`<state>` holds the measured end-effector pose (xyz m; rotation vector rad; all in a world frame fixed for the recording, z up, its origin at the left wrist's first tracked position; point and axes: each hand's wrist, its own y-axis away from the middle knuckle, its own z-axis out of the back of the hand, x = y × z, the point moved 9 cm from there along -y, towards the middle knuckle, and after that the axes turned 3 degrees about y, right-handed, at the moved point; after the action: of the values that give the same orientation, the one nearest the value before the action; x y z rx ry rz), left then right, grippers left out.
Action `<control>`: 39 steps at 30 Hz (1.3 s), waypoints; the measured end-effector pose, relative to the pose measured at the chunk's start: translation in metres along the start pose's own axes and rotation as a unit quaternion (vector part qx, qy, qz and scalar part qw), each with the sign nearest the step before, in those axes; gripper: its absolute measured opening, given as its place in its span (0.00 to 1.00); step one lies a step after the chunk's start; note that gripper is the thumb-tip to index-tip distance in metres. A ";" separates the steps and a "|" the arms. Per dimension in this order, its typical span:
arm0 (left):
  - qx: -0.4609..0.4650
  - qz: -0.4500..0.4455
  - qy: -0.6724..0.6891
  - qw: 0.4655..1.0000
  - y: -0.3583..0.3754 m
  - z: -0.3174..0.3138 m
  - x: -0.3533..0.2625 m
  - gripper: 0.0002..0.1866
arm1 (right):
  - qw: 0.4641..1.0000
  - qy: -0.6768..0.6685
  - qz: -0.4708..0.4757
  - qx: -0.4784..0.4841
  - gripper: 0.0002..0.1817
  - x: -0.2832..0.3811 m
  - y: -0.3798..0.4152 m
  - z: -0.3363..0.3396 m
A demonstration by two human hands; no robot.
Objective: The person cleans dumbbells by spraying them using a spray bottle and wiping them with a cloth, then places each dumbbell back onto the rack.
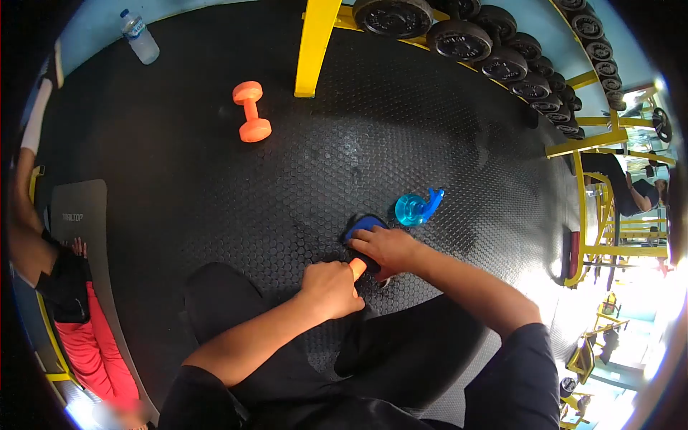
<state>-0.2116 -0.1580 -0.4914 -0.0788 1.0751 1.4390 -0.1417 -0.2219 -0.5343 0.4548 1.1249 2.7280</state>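
Note:
My left hand [332,288] is closed in a fist around an orange handle [357,269], a short length of which shows past the thumb side. My right hand [387,251] lies with fingers bent over a rounded blue-and-black piece [364,225] at the far end of that handle, covering much of it. Its exact kind I cannot tell. Just beyond my right hand, a spray bottle [411,210] with blue liquid and a blue trigger head rests on the floor. Both hands are low in front of my bent, black-clad legs.
An orange dumbbell [251,112] lies on the black textured floor [301,172]. A water bottle [140,37] is near the wall. Black dumbbells [460,41] fill a yellow rack [315,50]. At left, another person [72,287] is by a grey mat [79,197].

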 end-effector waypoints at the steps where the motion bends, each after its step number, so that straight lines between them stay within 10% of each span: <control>1: -0.042 -0.012 -0.033 0.999 0.000 0.003 0.003 0.27 | 0.993 -0.067 -0.007 -0.096 0.50 -0.004 -0.001 -0.004; 8: -0.362 -0.136 0.119 0.915 -0.009 0.086 0.027 0.35 | 0.839 -0.220 -0.162 -0.471 0.42 -0.046 0.010 0.024; 12: -0.399 -0.135 0.094 0.902 -0.027 0.093 0.048 0.36 | 0.786 -0.154 -0.378 -0.464 0.39 -0.026 -0.014 0.003; 16: -0.339 -0.033 0.029 0.940 -0.051 0.071 0.064 0.37 | 0.576 -0.387 -0.432 -0.577 0.28 -0.009 -0.036 -0.077; 20: -0.349 0.002 -0.010 0.937 -0.050 0.070 0.065 0.38 | 0.514 -0.365 -0.522 -0.575 0.28 0.008 -0.048 -0.090; 24: -0.331 0.018 -0.031 0.943 -0.057 0.064 0.065 0.37 | 0.521 -0.447 -0.368 -0.627 0.32 0.007 -0.076 -0.090; 26: -0.324 0.019 -0.025 0.945 -0.059 0.065 0.064 0.36 | 0.658 -0.334 -0.341 -0.582 0.37 0.026 -0.083 -0.066; 30: -0.315 0.005 -0.031 0.949 -0.064 0.063 0.062 0.36 | 0.734 -0.300 -0.378 -0.478 0.39 0.022 -0.106 -0.084; 39: -0.256 -0.157 -0.111 0.947 -0.060 0.047 0.053 0.32 | 0.751 -0.309 -0.321 -0.486 0.34 -0.027 -0.102 -0.060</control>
<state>-0.1492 -0.1016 -0.5307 -0.4308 0.4591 1.3622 -0.1333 -0.1968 -0.6530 0.5641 -0.3231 1.8891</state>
